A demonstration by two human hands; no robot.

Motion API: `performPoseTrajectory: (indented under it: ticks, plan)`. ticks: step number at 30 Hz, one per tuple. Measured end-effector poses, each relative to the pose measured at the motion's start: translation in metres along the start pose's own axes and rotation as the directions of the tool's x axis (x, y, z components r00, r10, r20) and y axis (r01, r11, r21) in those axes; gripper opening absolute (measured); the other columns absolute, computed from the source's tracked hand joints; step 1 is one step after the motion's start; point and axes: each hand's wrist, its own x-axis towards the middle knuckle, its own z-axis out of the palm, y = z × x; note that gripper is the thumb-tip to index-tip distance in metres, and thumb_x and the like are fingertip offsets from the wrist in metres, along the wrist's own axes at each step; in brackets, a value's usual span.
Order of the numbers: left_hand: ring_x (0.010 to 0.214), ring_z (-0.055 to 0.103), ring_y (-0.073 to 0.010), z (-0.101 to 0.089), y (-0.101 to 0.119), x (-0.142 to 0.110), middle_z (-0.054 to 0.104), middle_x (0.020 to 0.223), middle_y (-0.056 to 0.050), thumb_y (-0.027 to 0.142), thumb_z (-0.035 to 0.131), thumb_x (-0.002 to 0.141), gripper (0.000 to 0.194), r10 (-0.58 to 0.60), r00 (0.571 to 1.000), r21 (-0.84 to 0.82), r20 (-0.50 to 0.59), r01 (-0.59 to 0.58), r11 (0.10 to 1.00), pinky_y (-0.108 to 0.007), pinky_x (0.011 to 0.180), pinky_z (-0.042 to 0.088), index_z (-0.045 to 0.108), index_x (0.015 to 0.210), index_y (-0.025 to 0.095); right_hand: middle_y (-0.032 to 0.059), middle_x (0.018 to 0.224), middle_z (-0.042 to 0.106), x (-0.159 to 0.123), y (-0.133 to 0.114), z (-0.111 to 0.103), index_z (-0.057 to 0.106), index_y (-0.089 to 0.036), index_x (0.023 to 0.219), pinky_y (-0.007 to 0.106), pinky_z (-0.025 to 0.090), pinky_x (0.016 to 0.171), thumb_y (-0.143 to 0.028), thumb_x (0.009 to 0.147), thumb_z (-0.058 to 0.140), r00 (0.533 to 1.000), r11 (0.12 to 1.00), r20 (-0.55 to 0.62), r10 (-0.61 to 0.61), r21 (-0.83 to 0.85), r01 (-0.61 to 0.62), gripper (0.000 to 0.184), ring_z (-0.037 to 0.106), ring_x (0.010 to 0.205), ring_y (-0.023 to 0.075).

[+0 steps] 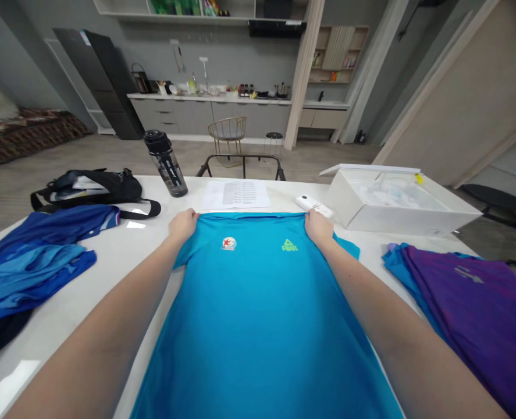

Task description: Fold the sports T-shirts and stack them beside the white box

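Note:
A turquoise short-sleeved T-shirt [258, 314] lies flat and front up on the white table [61, 308], its collar pointing away from me. It carries a round red-and-white badge [228, 243] and a green PEAK logo [289, 245] on the chest. My left hand [182, 226] grips the shoulder edge beside the collar. My right hand [317, 228] grips the opposite shoulder edge. Just beyond my right hand lies a white remote-like device [314, 205].
Folded purple and blue garments [471, 308] lie at right, crumpled blue clothing [31, 262] at left. Behind stand a black bag [94, 192], a dark water bottle [165, 164], a printed sheet [235, 195] and an open white box [397, 201]. A chair [227, 135] stands beyond the table.

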Motion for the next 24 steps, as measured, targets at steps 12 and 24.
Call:
performPoseTrajectory:
  ticks: [12,24]
  plan:
    - [0.127,0.057,-0.0277,0.003,0.088,-0.072,0.058,0.141,-0.014,0.022,0.038,0.101,0.044,0.559,0.828,0.088,-0.047,-0.554,0.828,-0.041,0.107,0.042,0.055,0.141,0.02,0.0136,0.134,0.064,-0.035,-0.036,-0.018,0.063,-0.017,0.13,0.036,0.042,0.106,-0.028,0.104,0.036,0.919,0.915,0.038,-0.393,0.113,0.387,0.04,0.057,0.123,0.0265]
    - [0.156,0.02,-0.0302,0.04,0.094,-0.016,0.026,0.168,-0.008,0.069,0.026,0.099,0.075,0.394,0.915,-0.052,0.088,-0.39,0.919,-0.062,0.124,0.012,0.036,0.158,0.024,0.0086,0.159,0.043,-0.001,-0.078,0.026,0.04,-0.033,0.155,0.067,0.026,0.114,-0.059,0.105,0.019,0.973,0.976,0.095,-0.211,0.076,0.205,0.06,0.036,0.144,0.0317]
